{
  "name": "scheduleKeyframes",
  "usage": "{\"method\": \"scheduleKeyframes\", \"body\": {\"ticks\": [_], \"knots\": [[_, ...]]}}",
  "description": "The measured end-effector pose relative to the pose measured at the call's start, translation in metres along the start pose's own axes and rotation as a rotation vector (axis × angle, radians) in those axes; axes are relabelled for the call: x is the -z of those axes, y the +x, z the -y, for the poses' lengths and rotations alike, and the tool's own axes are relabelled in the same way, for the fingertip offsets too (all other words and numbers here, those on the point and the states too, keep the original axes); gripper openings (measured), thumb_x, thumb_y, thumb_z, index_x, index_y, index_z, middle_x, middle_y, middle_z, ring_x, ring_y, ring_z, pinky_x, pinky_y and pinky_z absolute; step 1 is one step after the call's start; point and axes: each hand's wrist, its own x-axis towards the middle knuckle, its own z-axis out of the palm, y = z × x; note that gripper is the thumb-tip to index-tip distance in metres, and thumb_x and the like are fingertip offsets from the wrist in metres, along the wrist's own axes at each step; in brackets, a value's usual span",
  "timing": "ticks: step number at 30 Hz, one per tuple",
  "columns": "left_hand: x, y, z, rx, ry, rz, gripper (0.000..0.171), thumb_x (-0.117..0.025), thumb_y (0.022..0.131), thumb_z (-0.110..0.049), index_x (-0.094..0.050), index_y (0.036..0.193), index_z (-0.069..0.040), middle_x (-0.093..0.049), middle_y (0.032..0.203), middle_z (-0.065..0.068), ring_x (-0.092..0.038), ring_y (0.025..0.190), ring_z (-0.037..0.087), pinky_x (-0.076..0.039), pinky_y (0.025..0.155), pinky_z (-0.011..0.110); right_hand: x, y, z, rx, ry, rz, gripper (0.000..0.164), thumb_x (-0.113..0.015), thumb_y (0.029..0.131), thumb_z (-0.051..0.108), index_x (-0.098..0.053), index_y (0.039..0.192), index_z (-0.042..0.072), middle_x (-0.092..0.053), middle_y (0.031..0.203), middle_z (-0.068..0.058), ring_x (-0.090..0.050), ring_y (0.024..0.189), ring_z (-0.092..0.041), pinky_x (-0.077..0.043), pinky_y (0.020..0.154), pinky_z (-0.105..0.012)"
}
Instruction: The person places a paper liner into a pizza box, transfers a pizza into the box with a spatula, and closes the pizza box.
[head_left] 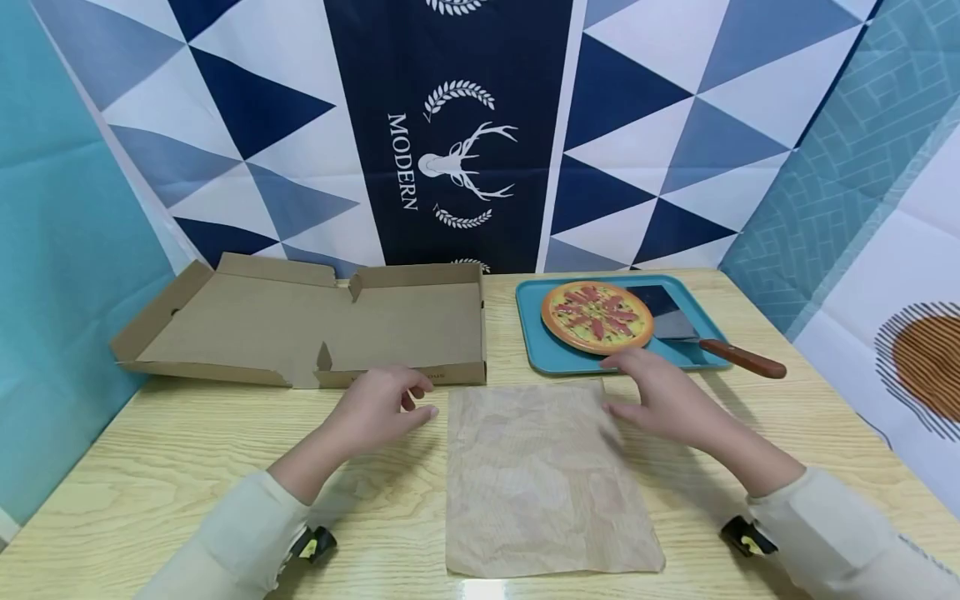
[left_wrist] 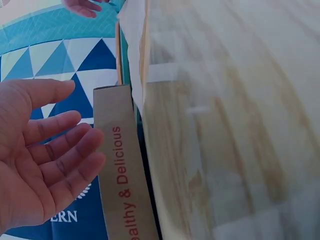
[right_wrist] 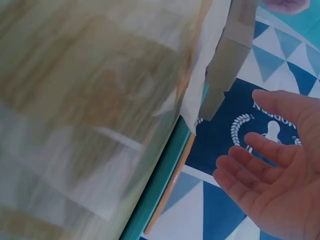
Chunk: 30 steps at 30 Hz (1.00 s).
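A creased sheet of brown paper lies flat on the table between my two hands. My left hand hovers by its far left corner with loosely bent fingers, in front of the opened cardboard pizza box. In the left wrist view its palm shows bare, beside the box wall with red lettering. Over the paper's far right corner is my right hand, thumb and fingers apart, near the front rim of a blue tray. The right wrist view shows that palm bare too.
On the tray lie a pizza and a pizza server, whose wooden handle juts past the tray's right rim. The box lid is folded out to the left. A patterned cloth hangs behind the wooden table.
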Motion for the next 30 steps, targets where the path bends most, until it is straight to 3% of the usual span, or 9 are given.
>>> {"method": "scheduleKeyframes", "body": {"ticks": [5, 11, 20, 23, 28, 30], "knots": [[-0.002, 0.002, -0.002, 0.038, -0.060, -0.016, 0.020, -0.074, 0.088, -0.020, -0.071, 0.100, -0.005, -0.068, 0.088, 0.001, -0.059, 0.073, 0.007, -0.052, 0.063, 0.025, -0.002, 0.005, -0.004, -0.054, 0.067, 0.012, 0.038, -0.078, 0.083, 0.012, -0.063, 0.114, -0.004, -0.064, 0.108, -0.017, -0.063, 0.093, -0.031, -0.056, 0.077, -0.047], [-0.005, 0.004, -0.003, 0.062, -0.171, -0.018, 0.013, -0.072, 0.088, -0.018, -0.072, 0.096, -0.008, -0.066, 0.085, -0.005, -0.058, 0.073, 0.007, -0.052, 0.063, 0.025, -0.006, 0.013, -0.014, -0.107, 0.147, 0.068, 0.031, -0.074, 0.085, 0.010, -0.064, 0.110, -0.005, -0.066, 0.105, -0.017, -0.064, 0.092, -0.031, -0.057, 0.076, -0.044], [-0.010, 0.007, -0.001, 0.097, -0.344, 0.028, 0.008, -0.071, 0.090, -0.020, -0.072, 0.094, -0.012, -0.066, 0.086, -0.005, -0.059, 0.072, 0.011, -0.053, 0.063, 0.028, -0.010, 0.026, -0.024, -0.234, 0.223, 0.186, 0.025, -0.072, 0.088, 0.012, -0.065, 0.105, -0.003, -0.067, 0.095, -0.008, -0.065, 0.088, -0.023, -0.057, 0.075, -0.039], [-0.011, 0.008, 0.001, 0.150, -0.490, 0.085, 0.012, -0.070, 0.090, -0.019, -0.072, 0.097, -0.009, -0.066, 0.092, 0.000, -0.062, 0.075, 0.017, -0.056, 0.065, 0.031, -0.012, 0.030, -0.025, -0.248, 0.224, 0.203, 0.022, -0.072, 0.087, 0.012, -0.066, 0.102, -0.002, -0.067, 0.092, -0.006, -0.065, 0.086, -0.022, -0.057, 0.074, -0.039], [-0.011, 0.008, 0.005, 0.256, -0.800, 0.203, 0.025, -0.065, 0.094, -0.013, -0.064, 0.112, 0.005, -0.060, 0.106, 0.012, -0.065, 0.092, 0.030, -0.059, 0.078, 0.037, -0.016, 0.037, -0.027, -0.294, 0.273, 0.244, 0.020, -0.072, 0.087, 0.009, -0.067, 0.102, -0.004, -0.067, 0.087, -0.006, -0.063, 0.074, -0.017, -0.056, 0.066, -0.034], [-0.011, 0.008, 0.007, 0.278, -0.878, 0.226, 0.030, -0.062, 0.095, -0.011, -0.060, 0.116, 0.009, -0.058, 0.108, 0.016, -0.065, 0.097, 0.032, -0.058, 0.082, 0.038, -0.018, 0.039, -0.027, -0.321, 0.306, 0.263, 0.021, -0.070, 0.087, 0.007, -0.066, 0.103, -0.006, -0.066, 0.086, -0.007, -0.062, 0.068, -0.016, -0.056, 0.063, -0.032]]}}
